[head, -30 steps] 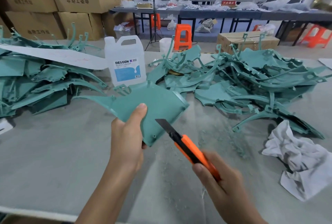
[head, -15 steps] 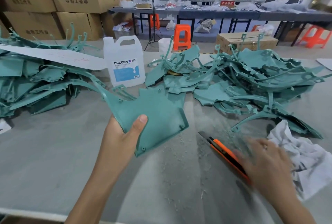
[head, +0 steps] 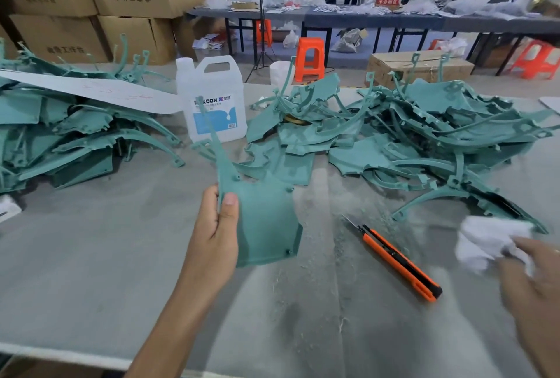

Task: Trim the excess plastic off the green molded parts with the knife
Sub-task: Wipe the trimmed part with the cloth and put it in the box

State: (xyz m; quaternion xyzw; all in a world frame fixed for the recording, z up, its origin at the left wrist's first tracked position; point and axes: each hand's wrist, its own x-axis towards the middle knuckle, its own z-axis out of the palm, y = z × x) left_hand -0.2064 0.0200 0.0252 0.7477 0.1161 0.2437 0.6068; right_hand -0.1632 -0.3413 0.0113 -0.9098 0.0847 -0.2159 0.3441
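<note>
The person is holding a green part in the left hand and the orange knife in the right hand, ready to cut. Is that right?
Not quite. The head view shows the orange knife lying on the table, with no hand on it. The right hand, blurred, is at the white cloth instead. The left hand does hold a green part.

The right hand (head: 533, 296) is smeared by blur and cut off by the right edge. The white cloth (head: 488, 244) at its fingertips is blurred too, so whether the fingers grip it or only touch it cannot be told. The left hand (head: 216, 235) hides its fingers behind the green part (head: 263, 226), only the thumb showing in front, and the part's thin arm covers some letters on the label of the jug (head: 212, 98).
</note>
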